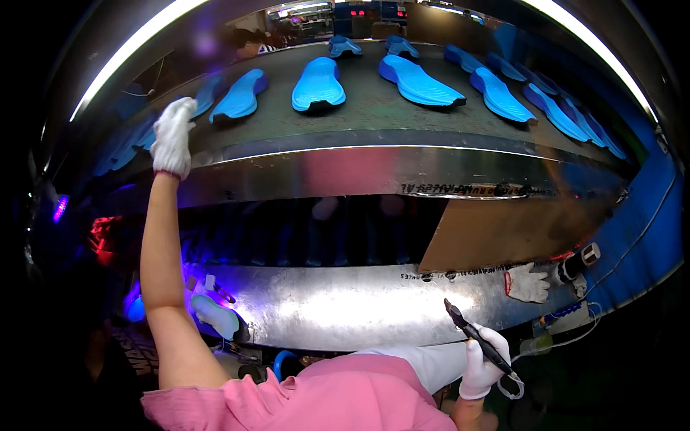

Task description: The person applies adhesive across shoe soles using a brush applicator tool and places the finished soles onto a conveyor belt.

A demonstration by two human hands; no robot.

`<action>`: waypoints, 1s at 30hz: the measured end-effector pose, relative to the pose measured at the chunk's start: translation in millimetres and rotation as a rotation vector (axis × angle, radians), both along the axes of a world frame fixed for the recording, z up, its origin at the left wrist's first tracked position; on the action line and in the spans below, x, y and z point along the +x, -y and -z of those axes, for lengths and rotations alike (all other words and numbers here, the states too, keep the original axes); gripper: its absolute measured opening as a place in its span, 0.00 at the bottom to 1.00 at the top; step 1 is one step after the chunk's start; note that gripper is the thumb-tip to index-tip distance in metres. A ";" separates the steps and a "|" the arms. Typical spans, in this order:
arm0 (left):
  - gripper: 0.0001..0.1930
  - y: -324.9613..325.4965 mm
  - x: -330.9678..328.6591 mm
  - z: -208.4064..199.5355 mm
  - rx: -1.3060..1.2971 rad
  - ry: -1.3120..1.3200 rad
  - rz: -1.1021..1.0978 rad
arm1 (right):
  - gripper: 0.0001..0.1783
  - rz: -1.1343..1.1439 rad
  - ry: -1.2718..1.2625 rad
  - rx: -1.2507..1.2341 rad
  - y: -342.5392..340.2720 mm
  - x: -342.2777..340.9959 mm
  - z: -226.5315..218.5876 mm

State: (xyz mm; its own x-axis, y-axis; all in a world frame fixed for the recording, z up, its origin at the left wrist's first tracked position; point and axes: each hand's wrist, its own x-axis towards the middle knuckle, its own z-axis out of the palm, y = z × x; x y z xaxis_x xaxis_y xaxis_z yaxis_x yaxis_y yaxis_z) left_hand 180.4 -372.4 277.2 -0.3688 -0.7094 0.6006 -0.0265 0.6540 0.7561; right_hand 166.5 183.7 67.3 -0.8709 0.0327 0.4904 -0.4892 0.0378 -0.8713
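Left hand (172,136), white-gloved, arm stretched up to the near edge of the conveyor belt (359,108); fingers loosely curled, holding nothing visible, nearest a blue shoe sole (239,95) just to its right, apart from it.

Right hand (480,363), white-gloved, low beside the pink sleeve; fingers closed round a dark pen-shaped tool (478,339), tip pointing up and left, thin cord looping below.

Belt: rows of blue soles, one (318,83) at centre.

Below: metal shelf (345,305), carrying a pale sole (214,314) at left and a spare white glove (527,284) at right.
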 end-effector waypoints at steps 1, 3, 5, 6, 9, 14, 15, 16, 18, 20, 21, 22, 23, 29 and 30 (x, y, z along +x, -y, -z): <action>0.21 28.7 1.8 -0.1 -0.246 0.267 -0.229 | 0.14 -0.016 0.002 -0.022 2.9 -0.2 -0.6; 0.24 67.3 -0.7 0.1 -0.487 0.575 -0.469 | 0.12 -0.004 0.005 0.044 3.6 0.1 2.0; 0.26 84.8 -7.2 -4.1 -0.670 0.844 -0.569 | 0.12 -0.004 0.025 0.029 6.4 1.7 -0.5; 0.26 83.9 -11.4 -7.2 -0.695 0.991 -0.603 | 0.12 -0.008 0.043 0.015 7.2 1.4 -1.6; 0.21 94.1 -23.6 -18.5 -0.581 1.221 -0.562 | 0.14 -0.063 0.003 0.139 4.1 0.7 -1.1; 0.14 77.8 -25.2 -20.7 -0.595 0.885 -0.701 | 0.13 -0.084 -0.062 0.230 4.1 -1.0 -7.4; 0.14 94.8 -18.1 -21.1 -0.496 0.716 -0.701 | 0.13 -0.077 -0.073 0.229 5.5 -0.7 -9.6; 0.13 61.8 -16.2 -27.8 -0.323 0.462 -0.494 | 0.13 -0.073 -0.058 0.244 0.8 -0.5 -7.6; 0.11 97.9 -31.1 -13.5 0.172 -0.427 0.136 | 0.12 0.014 -0.165 0.307 -3.9 -3.4 -10.1; 0.09 18.2 -44.5 -11.6 -0.010 -0.558 0.273 | 0.11 0.185 -0.117 0.213 -13.3 -1.2 -7.3; 0.09 -27.5 -51.6 2.4 -0.204 -0.458 0.199 | 0.11 0.259 -0.023 0.134 -18.2 0.8 0.8; 0.09 -80.4 -24.2 -0.2 -0.447 -0.355 0.070 | 0.13 0.271 0.061 0.015 -24.4 0.2 6.1; 0.08 -123.7 -15.6 9.5 -0.481 -0.361 0.083 | 0.16 0.285 0.086 -0.110 -24.0 0.4 7.1; 0.04 -247.4 -17.0 140.8 -0.748 -0.222 1.130 | 0.12 0.528 0.203 -0.403 -57.8 8.5 24.6; 0.11 -279.0 -17.4 153.7 -0.791 -0.210 1.219 | 0.12 0.557 0.228 -0.415 -62.0 8.8 28.3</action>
